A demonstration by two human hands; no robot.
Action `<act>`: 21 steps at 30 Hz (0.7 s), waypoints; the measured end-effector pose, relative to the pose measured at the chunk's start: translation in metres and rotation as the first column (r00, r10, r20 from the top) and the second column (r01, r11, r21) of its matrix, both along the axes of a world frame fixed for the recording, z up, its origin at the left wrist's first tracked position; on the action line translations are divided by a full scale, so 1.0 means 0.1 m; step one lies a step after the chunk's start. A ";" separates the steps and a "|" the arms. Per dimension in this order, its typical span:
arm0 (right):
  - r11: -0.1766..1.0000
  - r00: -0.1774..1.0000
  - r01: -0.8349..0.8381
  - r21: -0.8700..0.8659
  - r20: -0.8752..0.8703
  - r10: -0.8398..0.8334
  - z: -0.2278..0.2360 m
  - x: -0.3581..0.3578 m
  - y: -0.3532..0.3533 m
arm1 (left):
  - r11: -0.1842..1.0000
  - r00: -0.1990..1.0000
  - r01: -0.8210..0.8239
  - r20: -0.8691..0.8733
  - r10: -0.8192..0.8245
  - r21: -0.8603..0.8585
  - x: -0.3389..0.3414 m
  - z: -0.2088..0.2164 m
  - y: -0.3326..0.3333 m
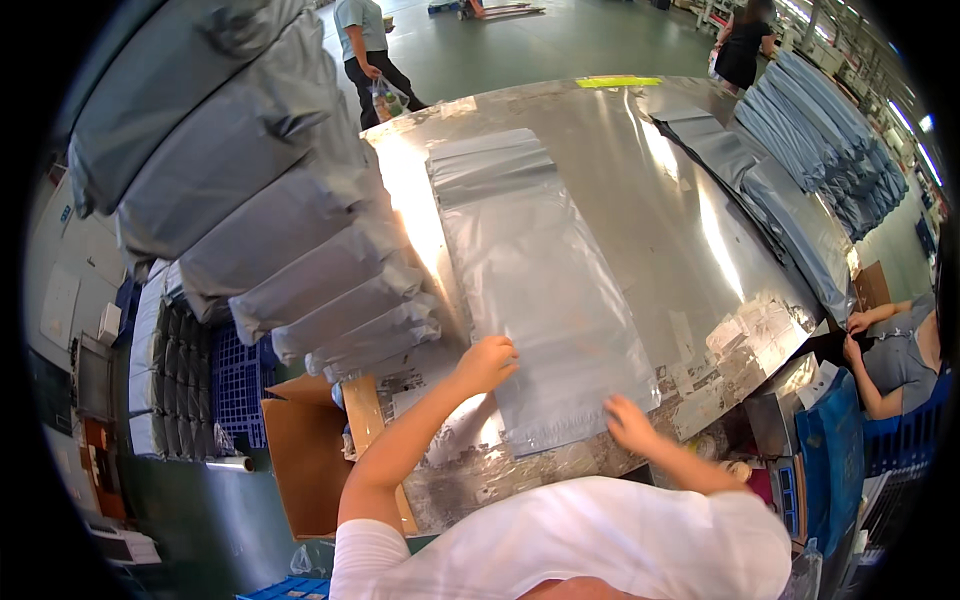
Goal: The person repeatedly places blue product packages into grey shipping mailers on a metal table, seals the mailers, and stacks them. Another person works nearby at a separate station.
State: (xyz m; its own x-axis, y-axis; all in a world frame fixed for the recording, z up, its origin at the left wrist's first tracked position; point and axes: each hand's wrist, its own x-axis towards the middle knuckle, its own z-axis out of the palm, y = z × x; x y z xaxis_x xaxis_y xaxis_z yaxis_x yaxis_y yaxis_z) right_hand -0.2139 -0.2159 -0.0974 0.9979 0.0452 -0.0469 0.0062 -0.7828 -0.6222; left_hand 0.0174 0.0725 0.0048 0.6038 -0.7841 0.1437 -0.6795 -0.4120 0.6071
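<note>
A long, flat grey plastic bag, or a thin pile of such bags, lies lengthwise in front of me on a metal-topped table. Its near end is see-through and slightly wrinkled. My left hand is at the left edge of the bag, with the fingers curled closed; whatever may be between them is hidden. My right hand is by the near right corner, its fingertips at the plastic. Motion blur smears it, so its grip is unclear.
Tall grey wrapped bundles rise at the left, beside an open cardboard box. More grey bags lie on the table's right side, where a co-worker handles their near end. Bundles are stacked at far right. Another person walks beyond.
</note>
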 end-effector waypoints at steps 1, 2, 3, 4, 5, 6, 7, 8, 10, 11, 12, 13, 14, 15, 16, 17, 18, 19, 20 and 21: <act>0.994 0.991 0.054 0.092 -0.131 -0.041 0.13 -0.29 0.01 | 0.997 1.000 -0.014 -0.003 0.014 0.074 0.14 -0.19 -0.11; 0.995 0.993 0.075 0.068 -0.102 -0.067 0.16 -0.55 -0.02 | 0.989 1.000 -0.024 -0.005 0.025 0.148 0.31 -0.33 -0.25; 0.997 0.994 0.070 0.013 -0.080 -0.069 0.24 -0.68 -0.08 | 0.974 0.999 -0.035 -0.004 0.037 0.224 0.48 -0.43 -0.37; 0.990 0.989 0.138 -0.028 -0.051 -0.139 0.26 -0.70 -0.14 | 0.964 0.996 -0.092 0.013 0.092 0.251 0.72 -0.50 -0.52; 0.977 0.979 0.201 -0.069 -0.014 -0.202 0.27 -0.68 -0.21 | 0.949 0.988 -0.155 0.038 0.150 0.273 0.99 -0.52 -0.66; 0.958 0.964 0.264 -0.113 0.026 -0.263 0.26 -0.65 -0.31 | 0.938 0.974 -0.225 0.059 0.217 0.265 1.27 -0.55 -0.81; 0.937 0.953 0.304 -0.175 0.068 -0.296 0.13 -0.61 -0.46 | 0.920 0.955 -0.297 0.080 0.286 0.255 1.54 -0.57 -0.95; 0.920 0.942 0.337 -0.201 0.072 -0.329 0.05 -0.56 -0.58 | 0.894 0.932 -0.363 0.080 0.355 0.264 1.80 -0.61 -1.04; 0.877 0.911 0.411 -0.247 0.075 -0.406 -0.07 -0.48 -0.80 | 0.837 0.885 -0.463 0.092 0.457 0.292 2.19 -0.67 -1.23; 0.880 0.914 0.400 -0.254 0.038 -0.404 -0.05 -0.48 -0.87 | 0.806 0.860 -0.507 0.109 0.499 0.305 2.36 -0.70 -1.31; 0.892 0.934 0.352 -0.285 0.044 -0.355 -0.06 -0.49 -0.93 | 0.772 0.831 -0.551 0.127 0.541 0.317 2.52 -0.72 -1.37; 0.899 0.950 0.306 -0.314 0.046 -0.308 -0.08 -0.54 -0.97 | 0.764 0.819 -0.573 0.180 0.544 0.296 2.66 -0.78 -1.44; 0.905 0.965 0.255 -0.341 0.039 -0.258 -0.09 -0.57 -1.00 | 0.755 0.805 -0.593 0.230 0.547 0.280 2.78 -0.87 -1.48; 0.900 0.965 0.254 -0.353 0.028 -0.262 -0.07 -0.57 -1.02 | 0.745 0.787 -0.613 0.280 0.549 0.264 2.89 -0.95 -1.50; 0.897 0.964 0.250 -0.364 0.012 -0.264 -0.05 -0.55 -1.01 | 0.726 0.765 -0.636 0.334 0.551 0.260 2.99 -1.04 -1.50; 0.893 0.962 0.252 -0.374 0.000 -0.271 -0.05 -0.53 -1.01 | 0.711 0.742 -0.656 0.390 0.545 0.253 3.11 -1.11 -1.50; 0.892 0.962 0.254 -0.374 0.002 -0.273 -0.07 -0.50 -1.03 | 0.696 0.716 -0.675 0.445 0.538 0.244 3.23 -1.19 -1.52; 0.888 0.957 0.265 -0.377 -0.007 -0.289 -0.09 -0.52 -1.03 | 0.721 0.786 -0.615 0.319 0.529 0.320 3.28 -1.10 -1.63; 0.888 0.958 0.260 -0.379 -0.013 -0.286 -0.10 -0.53 -1.04 | 0.736 0.804 -0.594 0.275 0.528 0.325 3.36 -1.14 -1.61; 0.890 0.958 0.255 -0.379 -0.026 -0.286 -0.13 -0.52 -1.04 | 0.749 0.818 -0.575 0.231 0.526 0.330 3.47 -1.18 -1.57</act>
State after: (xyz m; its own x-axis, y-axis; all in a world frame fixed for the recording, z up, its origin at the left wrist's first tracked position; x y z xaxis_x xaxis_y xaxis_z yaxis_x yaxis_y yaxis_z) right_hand -0.2659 -0.3204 -0.1099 0.9612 -0.2619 -0.0865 -0.2757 -0.9197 -0.2795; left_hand 0.3645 -0.0844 -0.1132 0.9449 -0.3271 0.0123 -0.3187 -0.9107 0.2626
